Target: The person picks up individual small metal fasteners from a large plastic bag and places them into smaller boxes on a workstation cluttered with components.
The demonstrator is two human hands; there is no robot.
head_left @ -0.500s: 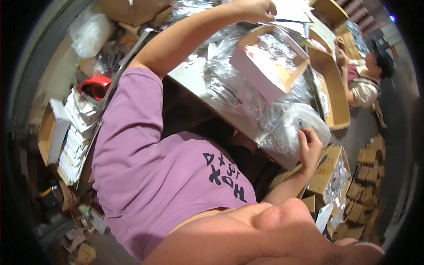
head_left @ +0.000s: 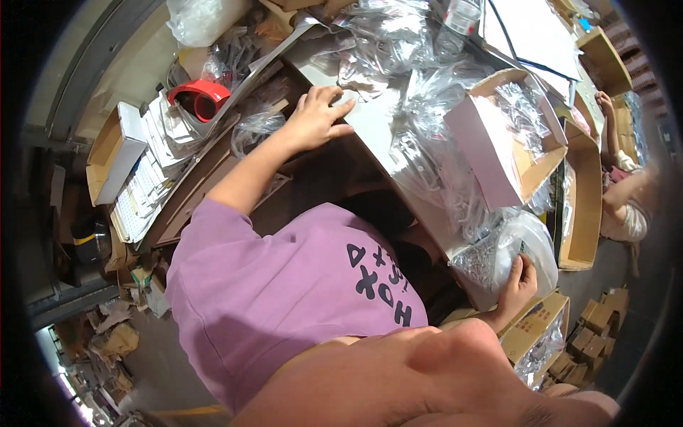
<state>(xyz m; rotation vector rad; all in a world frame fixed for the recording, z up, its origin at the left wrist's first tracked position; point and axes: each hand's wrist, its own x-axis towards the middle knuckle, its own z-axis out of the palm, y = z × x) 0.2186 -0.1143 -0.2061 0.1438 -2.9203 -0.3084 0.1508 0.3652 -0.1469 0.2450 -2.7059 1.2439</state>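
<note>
Along the edge of the desk (head_left: pixel 371 119), the left hand (head_left: pixel 311 121) spreads wide, empty; at the corner, the right hand (head_left: pixel 518 288) touches a clear bag (head_left: pixel 530 238) of small parts, grip unclear. Dark lettering crosses the purple shirt (head_left: pixel 284 281); a carton (head_left: pixel 525 331) bears reddish print.

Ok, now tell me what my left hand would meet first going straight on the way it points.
Probably the crumpled pale wrapping on the white tabletop, ahead of the left hand; depth is unclear, so the hand might brush the tabletop first or pass above.
</note>
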